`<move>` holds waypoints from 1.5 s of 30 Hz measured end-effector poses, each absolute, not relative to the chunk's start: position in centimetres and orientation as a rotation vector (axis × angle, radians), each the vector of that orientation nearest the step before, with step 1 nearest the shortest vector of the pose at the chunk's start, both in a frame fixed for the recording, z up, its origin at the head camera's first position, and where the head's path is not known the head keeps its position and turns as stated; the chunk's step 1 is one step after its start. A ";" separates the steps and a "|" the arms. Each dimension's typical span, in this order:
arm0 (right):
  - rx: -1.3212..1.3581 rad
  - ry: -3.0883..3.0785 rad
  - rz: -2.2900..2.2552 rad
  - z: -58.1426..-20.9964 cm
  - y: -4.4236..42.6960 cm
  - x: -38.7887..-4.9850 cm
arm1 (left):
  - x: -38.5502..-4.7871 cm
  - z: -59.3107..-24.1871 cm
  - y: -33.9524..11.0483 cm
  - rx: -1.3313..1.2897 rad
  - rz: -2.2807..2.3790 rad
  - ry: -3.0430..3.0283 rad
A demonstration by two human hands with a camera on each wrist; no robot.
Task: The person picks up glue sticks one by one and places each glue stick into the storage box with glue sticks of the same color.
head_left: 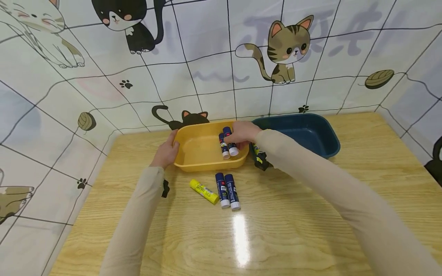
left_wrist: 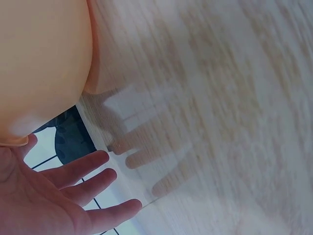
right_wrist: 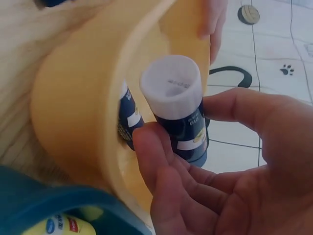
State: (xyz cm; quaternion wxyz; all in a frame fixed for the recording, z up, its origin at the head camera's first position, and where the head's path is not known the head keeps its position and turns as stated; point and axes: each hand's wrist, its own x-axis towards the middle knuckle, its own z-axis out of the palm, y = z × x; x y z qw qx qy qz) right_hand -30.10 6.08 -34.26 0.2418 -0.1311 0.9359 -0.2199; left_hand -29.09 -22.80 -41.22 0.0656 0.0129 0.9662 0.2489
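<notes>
Right hand (head_left: 246,132): The thumb and fingers are bent in and pinch one blue glue stick. They leave just enough room for the stick.
Held glue stick (right_wrist: 181,110): It is dark blue with a white end, and it is tilted over the inside of the yellow tub, at the right side. The white end points toward the person.
Left hand (head_left: 166,152): It touches the left rim of the yellow tub. The fingers are spread apart and quite straight, and no glue stick is in them.
Yellow tub (head_left: 210,166): It is on the wooden table (head_left: 293,234), between the two hands. A second blue glue stick (head_left: 224,147) is in it, right by the held one.
Dark blue tub (head_left: 334,143): It is just beside the yellow tub, on the right. The right arm hides part of it. A yellow glue stick with a label (right_wrist: 61,227) shows inside.
Front of the table: A bright yellow glue stick (head_left: 204,191) lies slanted. Next to it, two blue glue sticks (head_left: 223,190) with white ends lie side by side.
Wall: A white cover (head_left: 207,42) has black lines, cartoon cats (head_left: 288,51) and paw prints (head_left: 126,84).
</notes>
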 end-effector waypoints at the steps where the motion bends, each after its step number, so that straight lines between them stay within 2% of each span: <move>1: -0.345 2.547 -0.604 -34.3 5.9 -30.4 | -29.1 -41.3 -22.8 0.040 0.751 2.916; 14: -0.152 2.398 -0.450 -34.1 4.0 -32.3 | -29.2 -41.6 -22.8 0.035 0.763 2.920; 22: -0.104 2.346 -0.252 -32.1 2.8 -32.4 | -29.1 -41.6 -22.8 0.028 0.775 2.913; 29: 0.094 2.307 -0.351 -32.0 2.5 -32.1 | -29.3 -41.7 -22.9 0.018 0.774 2.915; 38: -0.089 2.297 -0.432 -33.6 3.4 -33.2 | -29.3 -41.3 -22.8 0.034 0.782 2.927; 45: -0.276 2.334 -0.586 -32.8 5.0 -31.5 | -29.3 -41.7 -22.9 0.038 0.777 2.926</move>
